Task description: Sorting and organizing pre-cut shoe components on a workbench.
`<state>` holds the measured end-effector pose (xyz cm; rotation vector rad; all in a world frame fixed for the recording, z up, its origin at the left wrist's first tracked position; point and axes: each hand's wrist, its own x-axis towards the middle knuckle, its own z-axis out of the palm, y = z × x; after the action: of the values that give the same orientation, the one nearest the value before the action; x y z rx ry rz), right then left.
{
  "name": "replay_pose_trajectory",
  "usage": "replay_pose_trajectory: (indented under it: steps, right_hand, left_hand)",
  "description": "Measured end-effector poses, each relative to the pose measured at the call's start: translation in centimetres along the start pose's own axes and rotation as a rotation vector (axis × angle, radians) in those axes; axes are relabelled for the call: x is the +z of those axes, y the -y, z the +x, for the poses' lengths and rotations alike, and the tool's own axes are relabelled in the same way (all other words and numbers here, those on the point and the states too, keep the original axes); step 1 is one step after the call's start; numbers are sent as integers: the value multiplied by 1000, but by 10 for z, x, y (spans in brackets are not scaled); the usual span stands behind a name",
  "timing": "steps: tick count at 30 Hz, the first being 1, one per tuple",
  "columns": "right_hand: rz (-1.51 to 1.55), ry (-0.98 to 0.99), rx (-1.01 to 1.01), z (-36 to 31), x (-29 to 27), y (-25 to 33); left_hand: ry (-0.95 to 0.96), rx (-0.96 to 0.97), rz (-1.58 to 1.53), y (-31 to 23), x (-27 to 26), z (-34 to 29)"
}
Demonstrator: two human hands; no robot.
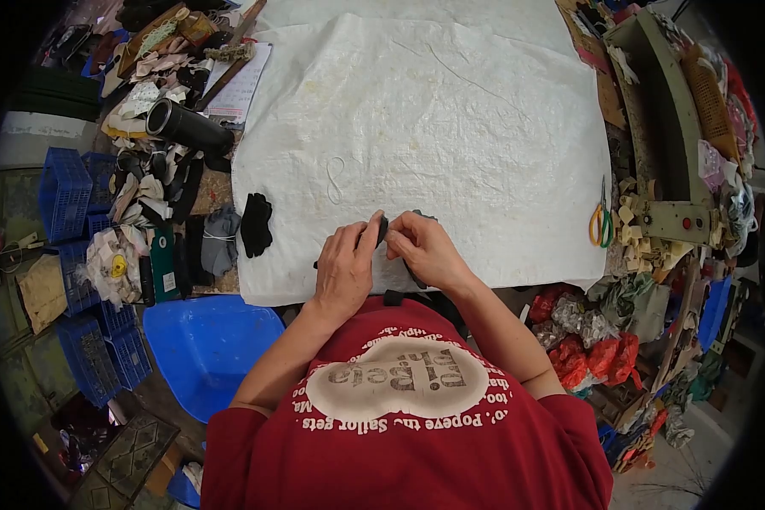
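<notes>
Close to the near edge of the white sheet, my hands work side by side on dark cloth. My left hand (346, 257) has its fingers closed on a black cloth piece (383, 229), whose edge shows by the fingertips. With thumb and fingers pinched together, my right hand (431, 252) grips dark grey cloth (416, 275) that hangs out below the palm. Whether both hands hold one piece, I cannot tell, since the fingers hide most of it. A folded black knitted piece (256, 224) lies left of my hands.
A white woven sheet (433, 110) covers the table, with loose thread (335, 180) on it. Scissors (602, 225) lie at its right edge. A blue plastic tub (212, 353) stands at the lower left. Cloth scraps and a black cylinder (187, 126) crowd the left side.
</notes>
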<state>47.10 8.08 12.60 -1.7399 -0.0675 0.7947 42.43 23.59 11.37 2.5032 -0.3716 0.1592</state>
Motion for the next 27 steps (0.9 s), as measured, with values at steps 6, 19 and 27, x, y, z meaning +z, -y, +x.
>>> replay_pose_trajectory:
  steps: [6, 19, 27]
  right_hand:
    - [195, -102, -101, 2, 12, -23]
    - [-282, -383, -684, -8, 30, -14]
    - [-624, -315, -736, -25, 17, -13]
  left_hand:
    - [178, -518, -900, 1, 7, -5]
    - [52, -887, -1525, 0, 9, 5]
    - [-111, -969, -1641, -1, 12, 18]
